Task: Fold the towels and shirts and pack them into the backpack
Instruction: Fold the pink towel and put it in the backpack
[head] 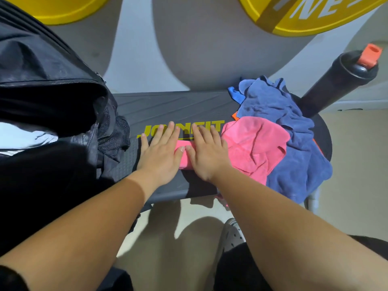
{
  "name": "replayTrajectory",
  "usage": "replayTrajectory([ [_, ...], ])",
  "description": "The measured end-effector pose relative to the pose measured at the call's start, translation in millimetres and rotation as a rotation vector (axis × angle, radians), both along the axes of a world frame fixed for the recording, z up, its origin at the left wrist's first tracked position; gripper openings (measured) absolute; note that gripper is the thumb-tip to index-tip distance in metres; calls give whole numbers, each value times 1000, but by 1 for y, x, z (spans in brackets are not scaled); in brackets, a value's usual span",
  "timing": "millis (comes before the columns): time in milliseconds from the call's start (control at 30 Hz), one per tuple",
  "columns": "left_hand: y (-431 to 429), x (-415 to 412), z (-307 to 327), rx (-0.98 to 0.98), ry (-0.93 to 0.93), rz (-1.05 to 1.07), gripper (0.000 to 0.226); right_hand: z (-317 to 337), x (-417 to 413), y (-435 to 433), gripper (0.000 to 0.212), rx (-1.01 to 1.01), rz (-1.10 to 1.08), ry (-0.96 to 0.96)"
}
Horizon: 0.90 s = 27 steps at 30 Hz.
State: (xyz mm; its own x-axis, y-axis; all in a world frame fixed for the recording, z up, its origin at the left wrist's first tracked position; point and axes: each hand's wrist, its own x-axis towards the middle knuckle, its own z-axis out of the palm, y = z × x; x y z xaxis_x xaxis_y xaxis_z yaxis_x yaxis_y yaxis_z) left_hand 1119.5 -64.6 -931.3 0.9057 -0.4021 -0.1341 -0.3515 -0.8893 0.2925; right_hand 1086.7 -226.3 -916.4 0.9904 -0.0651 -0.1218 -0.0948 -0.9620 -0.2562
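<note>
A pink towel [254,143] lies on the dark grey step platform [168,108]. Its left part is folded flat and its right part is still bunched. My left hand [160,152] and my right hand [206,153] lie side by side, palms down with straight fingers, pressing on the folded pink part. A crumpled blue cloth [294,131] is heaped to the right, partly under the pink towel. A bit of orange fabric [234,116] peeks out from below the heap. The black backpack [52,85] stands open at the left, with something white [23,133] inside.
A black roller with an orange end cap [340,78] leans at the right behind the cloth heap. Yellow round mats [304,15] lie on the floor beyond the platform. My shoe [231,234] shows below the platform's front edge.
</note>
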Motion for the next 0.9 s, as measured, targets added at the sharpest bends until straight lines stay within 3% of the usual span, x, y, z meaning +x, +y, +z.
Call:
replayTrajectory([
  [400, -1, -3, -23, -37, -95, 14, 69, -36, 2, -11, 68, -26, 65, -120],
  [567, -2, 0, -17, 126, -77, -42, 66, -27, 3, -8, 70, -57, 60, -69],
  [667, -5, 4, 1, 190, -77, -92, 53, -16, -3, -8, 68, -50, 91, -74],
  [800, -5, 4, 34, 141, 27, -95, 50, 6, -10, -15, 71, 15, 147, -41],
  [900, 3, -3, 61, -27, 175, 20, 42, 34, -14, -19, 78, 199, 140, 61],
])
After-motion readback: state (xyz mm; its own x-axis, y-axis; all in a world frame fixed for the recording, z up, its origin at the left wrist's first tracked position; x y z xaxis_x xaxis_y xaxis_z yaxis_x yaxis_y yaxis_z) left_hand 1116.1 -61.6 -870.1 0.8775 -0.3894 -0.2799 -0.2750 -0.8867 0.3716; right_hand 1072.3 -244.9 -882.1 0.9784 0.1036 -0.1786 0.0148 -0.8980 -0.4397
